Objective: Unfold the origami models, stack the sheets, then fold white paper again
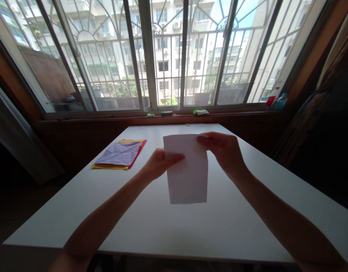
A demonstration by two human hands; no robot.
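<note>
A pale rectangular sheet of paper [189,181] is held up over the white table [151,226], its long side running toward me. My left hand [159,163] grips its left edge, the thumb lying across the front and the fingers hidden behind. At the top right corner, my right hand [223,148] pinches the paper between thumb and fingers. Left of my left hand, a creased lilac sheet [118,153] rests on a yellow sheet [111,166] and a red sheet [138,155], stacked on the table.
Beyond the table's far edge runs a windowsill [119,115] with small packets, including a green and white one [200,112]. Bottles [281,101] stand at its right end. Barred windows rise behind. Curtains [17,132] hang at both sides.
</note>
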